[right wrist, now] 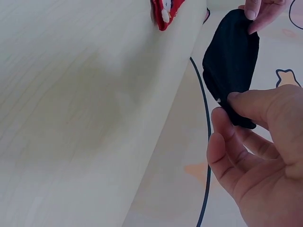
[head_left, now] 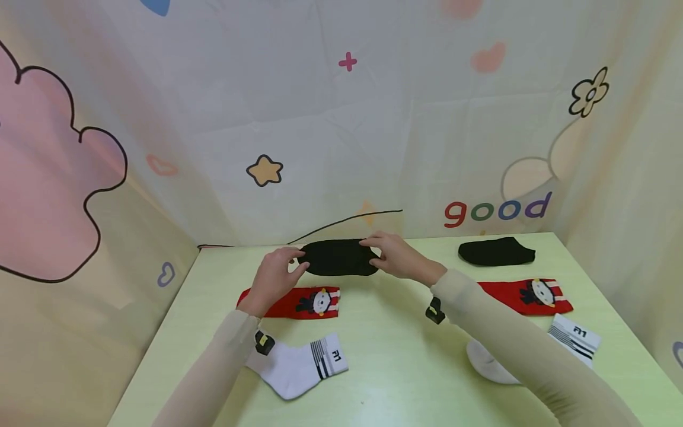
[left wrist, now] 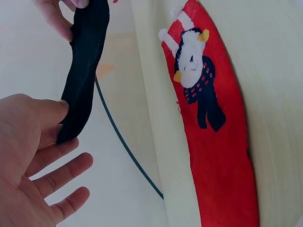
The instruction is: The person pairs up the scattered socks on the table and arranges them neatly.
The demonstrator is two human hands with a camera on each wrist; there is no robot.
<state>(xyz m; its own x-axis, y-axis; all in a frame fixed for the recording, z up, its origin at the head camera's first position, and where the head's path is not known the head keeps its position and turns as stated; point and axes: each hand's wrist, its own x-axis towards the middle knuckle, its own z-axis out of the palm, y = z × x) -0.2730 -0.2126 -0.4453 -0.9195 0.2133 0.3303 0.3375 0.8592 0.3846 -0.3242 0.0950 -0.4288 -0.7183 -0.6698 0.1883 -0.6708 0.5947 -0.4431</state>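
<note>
A black ankle sock (head_left: 338, 257) is stretched level between both hands near the table's back edge. My left hand (head_left: 273, 277) pinches its left end between thumb and fingers; in the left wrist view the outer fingers of that hand (left wrist: 33, 156) spread away from the cloth. At the other end, my right hand (head_left: 399, 256) grips the sock with thumb and fingers, as the right wrist view also shows on the black sock (right wrist: 232, 61). Below the left hand lies a red sock (head_left: 320, 302) with a cartoon figure, partly hidden by that wrist.
Another black sock (head_left: 496, 252) lies at the back right, above a second red sock (head_left: 533, 295). White striped socks lie nearer: one at left (head_left: 293, 367), another at right (head_left: 491, 362) partly under the right sleeve. A printed curtain (head_left: 331, 118) stands behind the table (head_left: 395, 367).
</note>
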